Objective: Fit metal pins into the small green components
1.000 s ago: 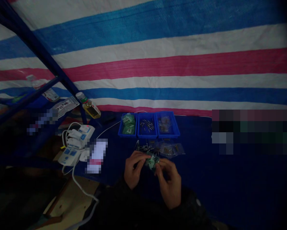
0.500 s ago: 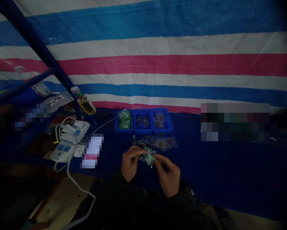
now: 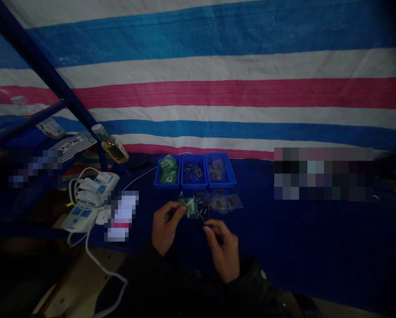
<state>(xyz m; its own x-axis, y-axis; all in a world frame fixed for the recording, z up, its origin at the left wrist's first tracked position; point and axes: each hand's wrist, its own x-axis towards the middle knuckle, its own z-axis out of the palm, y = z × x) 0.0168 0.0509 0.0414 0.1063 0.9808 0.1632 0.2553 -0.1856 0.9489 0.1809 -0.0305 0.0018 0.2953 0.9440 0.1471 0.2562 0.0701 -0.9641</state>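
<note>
Wht power strip (image 3: 78,218) w/ plugs, cord; striped tarp (image 3: 217,92) behind; oil bottle (image 3: 113,148) by blue frame (image 3: 42,73).

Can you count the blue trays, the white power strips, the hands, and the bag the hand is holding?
Blue plastic trays: 3
White power strips: 2
Hands, the left hand and the right hand: 2
Bag of green parts: 1
Total: 8
</note>
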